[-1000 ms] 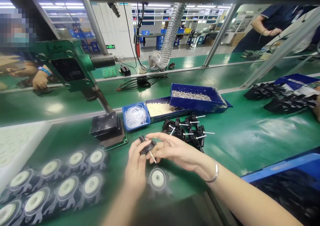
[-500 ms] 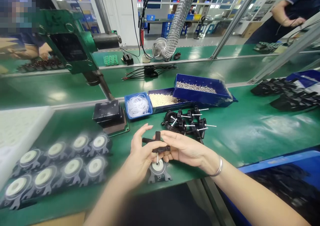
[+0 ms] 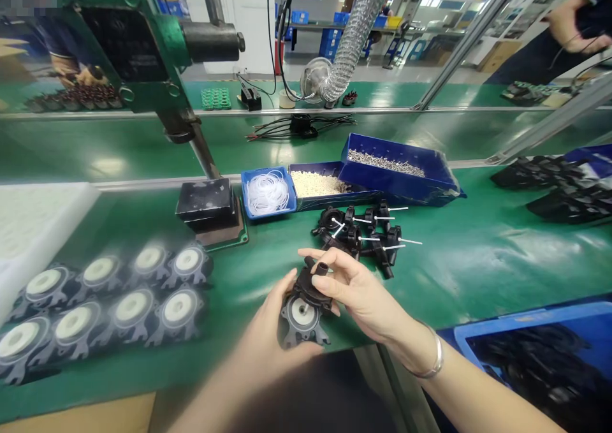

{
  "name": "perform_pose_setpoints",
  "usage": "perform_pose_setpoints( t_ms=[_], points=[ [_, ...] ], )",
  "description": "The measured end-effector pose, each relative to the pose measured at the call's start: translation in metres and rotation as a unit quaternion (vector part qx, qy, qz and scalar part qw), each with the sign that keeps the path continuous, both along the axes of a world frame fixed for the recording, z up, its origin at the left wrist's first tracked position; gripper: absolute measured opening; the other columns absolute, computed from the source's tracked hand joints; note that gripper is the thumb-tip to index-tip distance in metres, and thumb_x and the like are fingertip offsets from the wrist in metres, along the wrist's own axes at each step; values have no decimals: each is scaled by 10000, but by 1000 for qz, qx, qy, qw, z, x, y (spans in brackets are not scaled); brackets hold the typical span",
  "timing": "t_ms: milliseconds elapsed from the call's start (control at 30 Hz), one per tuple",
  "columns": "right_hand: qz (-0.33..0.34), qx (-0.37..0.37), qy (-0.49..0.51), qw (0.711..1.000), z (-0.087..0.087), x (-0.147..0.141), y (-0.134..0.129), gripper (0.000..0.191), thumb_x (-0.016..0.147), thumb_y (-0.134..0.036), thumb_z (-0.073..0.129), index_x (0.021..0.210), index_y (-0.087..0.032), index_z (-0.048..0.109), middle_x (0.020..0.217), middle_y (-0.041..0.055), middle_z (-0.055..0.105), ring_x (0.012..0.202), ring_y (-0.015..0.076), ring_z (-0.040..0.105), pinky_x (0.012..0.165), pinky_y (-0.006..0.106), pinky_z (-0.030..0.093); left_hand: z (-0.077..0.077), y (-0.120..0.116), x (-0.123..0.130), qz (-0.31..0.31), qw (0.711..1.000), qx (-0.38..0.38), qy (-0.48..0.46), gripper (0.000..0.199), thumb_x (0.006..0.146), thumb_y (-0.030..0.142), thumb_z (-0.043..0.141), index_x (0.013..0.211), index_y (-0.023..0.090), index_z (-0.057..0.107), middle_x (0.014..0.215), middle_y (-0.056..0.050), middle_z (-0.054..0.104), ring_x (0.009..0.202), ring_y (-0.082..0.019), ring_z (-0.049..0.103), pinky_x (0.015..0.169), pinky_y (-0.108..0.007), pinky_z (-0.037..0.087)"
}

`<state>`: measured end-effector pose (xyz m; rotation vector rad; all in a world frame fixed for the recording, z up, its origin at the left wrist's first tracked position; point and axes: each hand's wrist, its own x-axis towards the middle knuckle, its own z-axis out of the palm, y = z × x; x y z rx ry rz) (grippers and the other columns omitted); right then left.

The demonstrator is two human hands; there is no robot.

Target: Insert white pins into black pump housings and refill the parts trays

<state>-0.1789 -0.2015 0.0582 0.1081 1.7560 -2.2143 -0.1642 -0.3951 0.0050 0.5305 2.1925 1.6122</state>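
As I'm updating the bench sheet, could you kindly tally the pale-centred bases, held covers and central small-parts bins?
Bases in rows: 8
Base by left hand: 1
Cover in right hand: 1
Central bins: 3
Total: 13

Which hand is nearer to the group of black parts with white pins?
Right. The right hand, holding a black cover, is in front of the parts; the left hand is farther left, beside the grey base.

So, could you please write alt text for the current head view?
A right hand holds a black part over a gray part with a white center on a green table; the left hand curves around its side. Eight similar parts lie left; blue bins stand beyond.
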Motion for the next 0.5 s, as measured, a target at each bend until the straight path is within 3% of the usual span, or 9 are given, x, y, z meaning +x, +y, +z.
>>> perform_pose_setpoints(
  t_ms=[133, 200, 267, 367, 500],
  points=[
    [0, 45, 30, 999, -7, 3, -6, 252, 793, -361, 759, 866, -204, 576, 1341, 73, 512, 681, 80, 563, 467, 178, 420, 10, 12, 0, 26, 1000, 3, 7, 814, 686, 310, 783, 1397, 243, 393, 1406, -140, 522, 1340, -360, 453, 1060, -537, 459],
    [6, 71, 60, 996, -8, 5, -8, 219, 811, -344, 746, 872, -207, 586, 1343, 73, 498, 791, 111, 601, 584, 209, 487, 10, 12, -1, 30, 999, -5, 12, 792, 678, 326, 789, 1374, 233, 423, 1400, -147, 527, 1331, -369, 462, 1049, -544, 466],
    [12, 111, 106, 988, -6, 9, -8, 171, 834, -324, 726, 878, -214, 603, 1346, 77, 485, 979, 169, 607, 761, 266, 517, 5, 10, 0, 30, 999, -11, 17, 845, 676, 319, 796, 1400, 220, 372, 1439, -164, 485, 1332, -362, 463, 1060, -551, 452],
    [31, 210, 199, 957, -1, 17, -7, 98, 859, -290, 700, 912, -237, 637, 1333, 83, 492, 1253, 248, 476, 960, 348, 457, -8, 5, 3, 25, 999, -25, 25, 919, 676, 291, 805, 1432, 230, 286, 1486, -168, 428, 1345, -340, 453, 1082, -545, 431],
    [59, 304, 282, 908, -4, 24, -4, 107, 866, -262, 691, 963, -264, 648, 1357, 73, 474, 1339, 261, 381, 1087, 399, 345, -17, 3, 6, 18, 998, -20, 56, 992, 681, 316, 824, 1455, 265, 206, 1435, -155, 483, 1304, -312, 506, 1044, -505, 478]
  ],
)
